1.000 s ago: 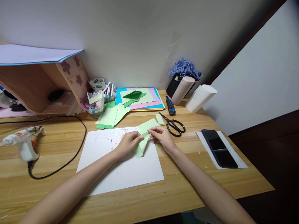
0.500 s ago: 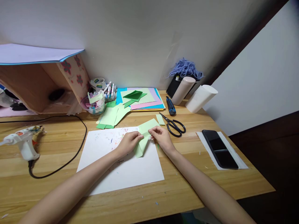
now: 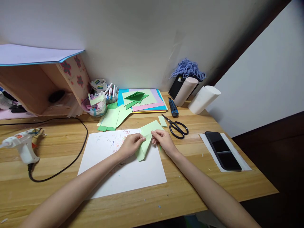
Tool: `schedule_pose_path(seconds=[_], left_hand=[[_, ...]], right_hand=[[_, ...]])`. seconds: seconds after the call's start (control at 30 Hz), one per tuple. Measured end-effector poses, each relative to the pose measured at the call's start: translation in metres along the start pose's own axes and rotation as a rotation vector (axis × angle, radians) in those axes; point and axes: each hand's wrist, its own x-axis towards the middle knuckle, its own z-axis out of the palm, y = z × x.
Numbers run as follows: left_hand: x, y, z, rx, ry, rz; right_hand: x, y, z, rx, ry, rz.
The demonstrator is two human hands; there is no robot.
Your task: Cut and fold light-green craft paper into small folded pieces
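A light green paper piece (image 3: 145, 144), partly folded, lies over the top right of a white sheet (image 3: 123, 164) on the wooden desk. My left hand (image 3: 130, 145) pinches its left side with closed fingers. My right hand (image 3: 163, 141) pinches the paper's upper right edge, fingers pressed together. Both hands meet near the fold at the middle of the paper. Small coloured marks speckle the white sheet near my left hand.
Black scissors (image 3: 177, 127) and a blue utility knife (image 3: 173, 107) lie right of my hands. A phone (image 3: 222, 150) rests on a white cloth. Coloured paper sheets (image 3: 142, 99), green scraps (image 3: 112, 118), markers (image 3: 111, 90) and a bowl sit behind. A glue gun (image 3: 22, 144) with its cord lies left.
My right hand's fingers have shifted slightly along the paper's edge; the green piece stays in nearly the same place.
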Motion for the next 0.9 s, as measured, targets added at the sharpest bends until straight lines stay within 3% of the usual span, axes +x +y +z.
schedule_pose_path(seconds=[0.13, 0.33, 0.5, 0.67, 0.73, 0.9], left_hand=[[0.000, -0.001, 0.000, -0.008, 0.000, -0.019], [0.000, -0.002, -0.001, -0.075, 0.026, -0.028], [-0.002, -0.001, -0.001, -0.123, 0.013, 0.004], [0.000, 0.008, -0.005, 0.018, 0.138, 0.114], [0.002, 0.011, -0.007, 0.013, 0.133, 0.136], [0.005, 0.011, -0.009, -0.240, 0.080, -0.008]], right_hand=[[0.000, -0.003, -0.001, 0.085, 0.016, -0.016], [-0.004, -0.004, -0.001, 0.013, -0.190, 0.114], [-0.006, -0.004, 0.001, -0.019, -0.152, 0.142], [-0.013, -0.006, 0.005, -0.107, -0.198, 0.099], [-0.017, -0.005, 0.009, -0.140, -0.204, 0.069], [-0.021, -0.004, 0.017, -0.140, -0.196, 0.083]])
